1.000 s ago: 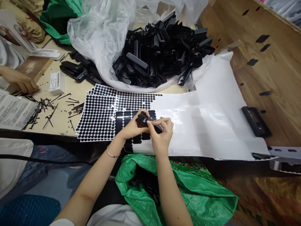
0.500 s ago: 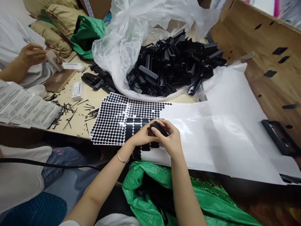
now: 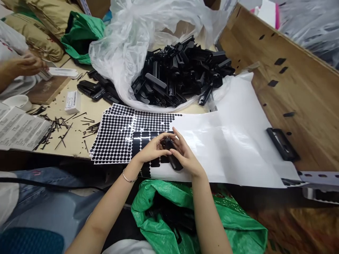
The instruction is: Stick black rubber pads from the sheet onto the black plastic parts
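Observation:
A small, long black plastic part [image 3: 174,160] is between my two hands, over the sticker sheets, tilted with its lower end toward me. My left hand [image 3: 152,149] grips its upper end, thumb and fingers curved around it. My right hand [image 3: 188,158] holds it from the other side, thumb against it and fingers bent over the top. Beneath lie a sheet of black rectangular stickers [image 3: 137,145] and sheets of round black dots [image 3: 112,139]. White backing paper [image 3: 212,155] spreads to the right.
A heap of black plastic parts [image 3: 169,74] lies in a clear plastic bag [image 3: 119,60] at the back. A green sack [image 3: 148,211] with black parts stands below the table edge. At left are white boxes [image 3: 21,128], scattered black sticks [image 3: 58,128] and a co-worker's hand [image 3: 29,65].
The black part has turned between my hands, its lower end now pointing toward me. My right fingers have straightened somewhat. The view has shifted to the right.

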### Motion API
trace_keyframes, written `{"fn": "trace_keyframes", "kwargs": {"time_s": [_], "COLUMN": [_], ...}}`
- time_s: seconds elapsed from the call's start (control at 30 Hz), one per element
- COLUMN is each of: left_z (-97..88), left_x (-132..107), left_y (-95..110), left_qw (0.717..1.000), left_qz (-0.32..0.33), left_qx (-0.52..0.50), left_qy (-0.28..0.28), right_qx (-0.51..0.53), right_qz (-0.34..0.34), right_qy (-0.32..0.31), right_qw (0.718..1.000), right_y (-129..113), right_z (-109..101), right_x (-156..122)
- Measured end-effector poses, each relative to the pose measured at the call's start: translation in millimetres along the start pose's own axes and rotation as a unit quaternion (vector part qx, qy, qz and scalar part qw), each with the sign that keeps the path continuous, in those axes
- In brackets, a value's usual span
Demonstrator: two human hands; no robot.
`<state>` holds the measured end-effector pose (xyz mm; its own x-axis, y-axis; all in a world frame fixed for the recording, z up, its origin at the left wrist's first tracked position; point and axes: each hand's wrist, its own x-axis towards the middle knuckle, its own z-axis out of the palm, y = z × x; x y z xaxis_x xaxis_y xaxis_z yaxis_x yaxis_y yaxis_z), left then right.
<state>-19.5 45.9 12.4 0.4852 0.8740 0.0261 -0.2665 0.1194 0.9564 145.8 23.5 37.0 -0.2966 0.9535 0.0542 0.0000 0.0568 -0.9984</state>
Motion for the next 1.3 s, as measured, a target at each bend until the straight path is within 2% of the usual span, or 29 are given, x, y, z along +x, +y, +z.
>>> {"fn": "trace_keyframes", "kwargs": {"time_s": [0.07,0.17,0.27,0.33,0.53,0.67,0.97,1.2,1.3], "left_z": [0.4,1.0,1.4,1.5,0.0,-0.6,2.7,1.3,0.9], "left_x": [0,0,0,1,0,-1,3,2,2], "left_y": [2,5,7,8,7,4,7,4,3], "left_qw": [1.0,0.997,0.989,0.986,0.991,0.993,0.983,0.987,0.99], "left_qz": [-0.004,-0.03,-0.038,-0.034,-0.02,0.001,-0.014,-0.011,-0.012], "left_qx": [-0.005,-0.043,-0.077,-0.088,-0.082,-0.034,-0.148,-0.137,-0.097], "left_qy": [0.009,0.062,0.121,0.135,0.104,0.112,0.105,0.089,0.099], "right_qx": [0.028,0.03,-0.013,-0.034,-0.061,-0.06,-0.008,-0.047,-0.073], "right_qz": [0.027,0.052,0.041,0.029,0.015,0.021,0.048,0.056,0.046], "right_qy": [0.022,0.069,0.106,0.121,0.146,0.153,0.158,0.14,0.137], "right_qw": [0.999,0.996,0.993,0.992,0.987,0.986,0.986,0.987,0.987], "right_y": [5,12,17,18,14,11,17,15,13], "right_z": [2,11,21,26,28,29,31,29,28], "right_x": [-1,1,4,5,3,3,-3,-7,-7]}}
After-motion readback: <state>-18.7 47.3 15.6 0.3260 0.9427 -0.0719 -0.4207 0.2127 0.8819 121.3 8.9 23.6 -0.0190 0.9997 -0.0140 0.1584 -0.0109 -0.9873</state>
